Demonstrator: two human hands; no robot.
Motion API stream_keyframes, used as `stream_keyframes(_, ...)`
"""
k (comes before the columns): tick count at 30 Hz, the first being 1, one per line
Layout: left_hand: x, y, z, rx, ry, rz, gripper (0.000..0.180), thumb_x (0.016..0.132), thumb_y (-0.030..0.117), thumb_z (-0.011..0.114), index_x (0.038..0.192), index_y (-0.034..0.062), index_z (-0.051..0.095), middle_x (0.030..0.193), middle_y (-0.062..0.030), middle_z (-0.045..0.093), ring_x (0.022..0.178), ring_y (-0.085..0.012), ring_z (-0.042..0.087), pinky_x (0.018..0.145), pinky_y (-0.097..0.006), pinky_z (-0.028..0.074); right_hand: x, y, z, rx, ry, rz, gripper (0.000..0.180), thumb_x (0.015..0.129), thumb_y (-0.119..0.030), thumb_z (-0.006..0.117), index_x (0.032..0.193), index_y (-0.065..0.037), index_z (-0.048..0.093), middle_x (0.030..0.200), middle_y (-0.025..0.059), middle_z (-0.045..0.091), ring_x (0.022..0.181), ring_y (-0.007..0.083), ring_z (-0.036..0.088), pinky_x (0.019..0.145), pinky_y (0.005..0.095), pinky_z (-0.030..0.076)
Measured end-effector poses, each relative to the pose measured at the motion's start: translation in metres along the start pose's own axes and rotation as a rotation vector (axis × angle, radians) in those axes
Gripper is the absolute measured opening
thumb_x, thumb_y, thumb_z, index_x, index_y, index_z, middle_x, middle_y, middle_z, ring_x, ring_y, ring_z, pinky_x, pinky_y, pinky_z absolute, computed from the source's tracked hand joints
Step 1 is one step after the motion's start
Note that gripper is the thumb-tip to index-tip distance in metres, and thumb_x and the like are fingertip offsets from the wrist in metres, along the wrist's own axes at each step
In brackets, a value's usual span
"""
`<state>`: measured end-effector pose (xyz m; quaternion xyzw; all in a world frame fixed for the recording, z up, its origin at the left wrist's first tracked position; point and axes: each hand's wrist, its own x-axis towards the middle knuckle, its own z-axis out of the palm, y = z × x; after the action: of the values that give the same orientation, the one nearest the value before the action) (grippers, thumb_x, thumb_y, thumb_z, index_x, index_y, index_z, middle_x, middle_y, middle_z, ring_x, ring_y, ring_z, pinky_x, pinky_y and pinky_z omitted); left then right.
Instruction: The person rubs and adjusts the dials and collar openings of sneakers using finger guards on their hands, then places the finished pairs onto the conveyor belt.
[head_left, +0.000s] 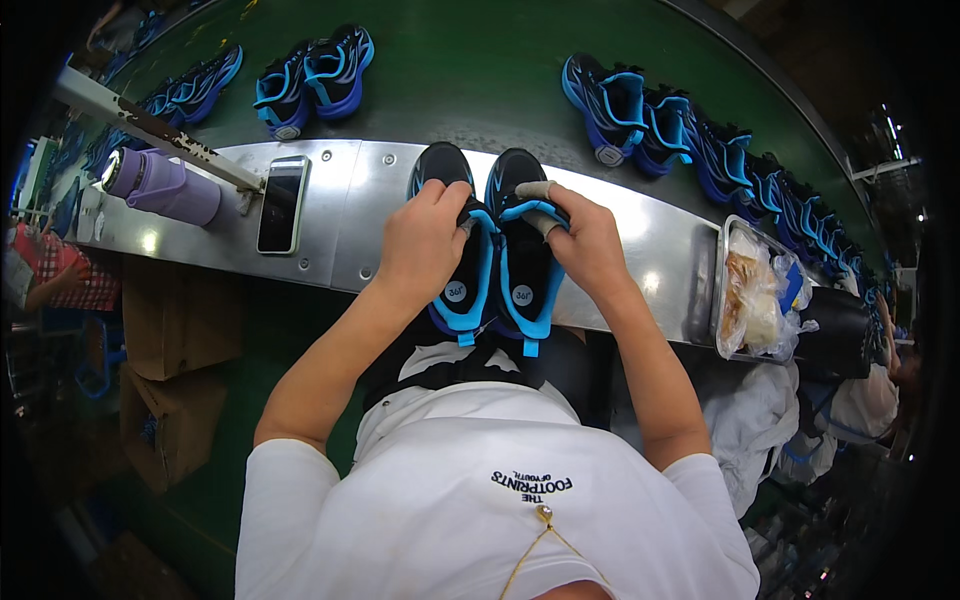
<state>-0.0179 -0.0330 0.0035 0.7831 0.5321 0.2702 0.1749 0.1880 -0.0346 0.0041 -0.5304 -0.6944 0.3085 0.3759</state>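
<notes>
Head view: left hand (428,232), right hand (580,228), tight on shoes (520,262) with round printed labels (522,295)

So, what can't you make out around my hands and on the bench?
Left shoe, head view: part of its opening is covered by the left hand.
Right shoe, head view: part of its collar is hidden by the right hand.
Plastic bags, head view: crumpled film obscures what's inside.
Shoe row at right, head view: the farthest are too small and dim to count.
</notes>
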Motion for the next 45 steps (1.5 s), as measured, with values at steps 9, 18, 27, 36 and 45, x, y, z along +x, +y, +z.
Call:
stream_keyframes(9,-0.041,0.012,-0.01,-0.036,-0.023,0.046,0.053,0.067,-0.012,0.054,0.112,0.0137,0.066,0.118,-0.0172,0.058,0.102,-0.0368,0.059,0.088,-0.04,0.05,-0.031,-0.021,-0.014,-0.143,-0.111,0.033,0.052,0.071,0.009,0.066,0.119,-0.012,0.065,0.118,0.0137,0.055,0.11,0.0325,0.057,0.09,0.0367,0.051)
stream_keyframes(18,-0.051,0.002,-0.002,-0.01,-0.072,0.153,0.049,0.068,-0.009,0.057,0.109,0.0158,0.069,0.122,-0.017,0.057,0.103,-0.0349,0.058,0.087,-0.041,0.05,-0.047,-0.015,-0.036,-0.267,-0.243,-0.01,0.057,0.062,0.013,0.063,0.114,-0.011,0.066,0.113,0.0125,0.057,0.105,0.0332,0.06,0.088,0.0371,0.052)
stream_keyframes(27,-0.05,0.005,0.005,0.098,-0.1,0.269,0.028,0.075,0.004,0.057,0.098,0.0136,0.07,0.125,-0.0153,0.056,0.108,-0.0349,0.054,0.088,-0.042,0.044,-0.064,-0.015,-0.016,-0.547,-0.124,-0.262,0.035,0.078,-0.005,0.06,0.113,-0.005,0.06,0.116,0.0209,0.055,0.096,0.0361,0.061,0.077,0.0396,0.054)
stream_keyframes(36,-0.053,0.027,-0.041,0.018,-0.408,0.032,0.056,0.082,0.014,0.063,0.136,0.0121,0.05,0.148,-0.0245,0.033,0.123,-0.0418,0.044,0.103,-0.047,0.033,-0.066,-0.017,0.007,-0.179,-0.252,-0.269,0.059,0.087,-0.018,0.064,0.138,0.002,0.04,0.147,0.0326,0.023,0.131,0.048,0.034,0.108,0.0489,0.034)
stream_keyframes(45,-0.045,0.014,-0.003,0.01,-0.027,0.075,0.028,0.07,0.002,0.064,0.098,0.0038,0.064,0.113,-0.0155,0.06,0.1,-0.036,0.055,0.086,-0.042,0.046,-0.077,0.001,0.023,-0.475,-0.145,-0.28,0.045,0.088,-0.014,0.055,0.13,0.001,0.05,0.132,0.0249,0.045,0.115,0.0441,0.047,0.101,0.0473,0.042)
